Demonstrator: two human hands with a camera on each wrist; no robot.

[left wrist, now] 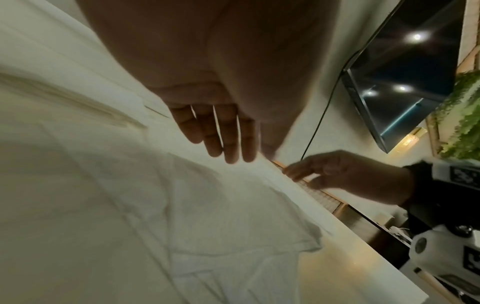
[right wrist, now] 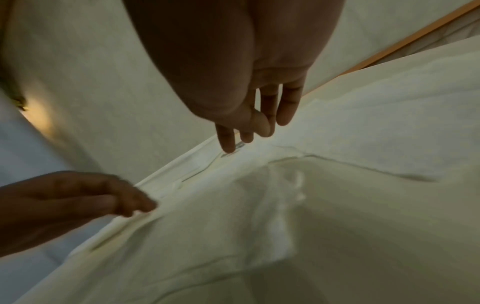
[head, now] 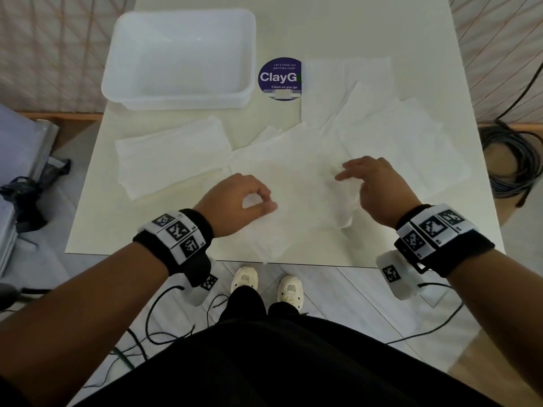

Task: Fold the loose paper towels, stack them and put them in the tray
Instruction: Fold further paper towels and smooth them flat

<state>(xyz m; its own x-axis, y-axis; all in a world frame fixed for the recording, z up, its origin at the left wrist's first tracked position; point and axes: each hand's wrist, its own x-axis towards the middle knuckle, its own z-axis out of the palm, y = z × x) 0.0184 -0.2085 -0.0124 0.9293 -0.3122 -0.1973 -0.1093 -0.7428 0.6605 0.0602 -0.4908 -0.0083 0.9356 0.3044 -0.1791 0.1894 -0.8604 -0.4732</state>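
A loose white paper towel (head: 293, 177) lies spread and creased on the white table (head: 97, 227), near the front edge. My left hand (head: 264, 201) hovers over its left part with fingers loosely curled and nothing between them; in the left wrist view my left hand (left wrist: 241, 158) hangs relaxed above the towel (left wrist: 182, 205). My right hand (head: 349, 171) is over its right part, fingers spread. A rumpled, raised fold lies under that palm. A stack of folded towels (head: 173, 157) sits at the left. The empty white tray (head: 176, 98) stands behind it.
Several more loose towels (head: 396, 136) overlap at the right and back right. A round purple sticker (head: 279, 77) lies beside the tray. A coiled cable (head: 511, 160) is on the floor to the right, and a grey case (head: 17, 160) to the left.
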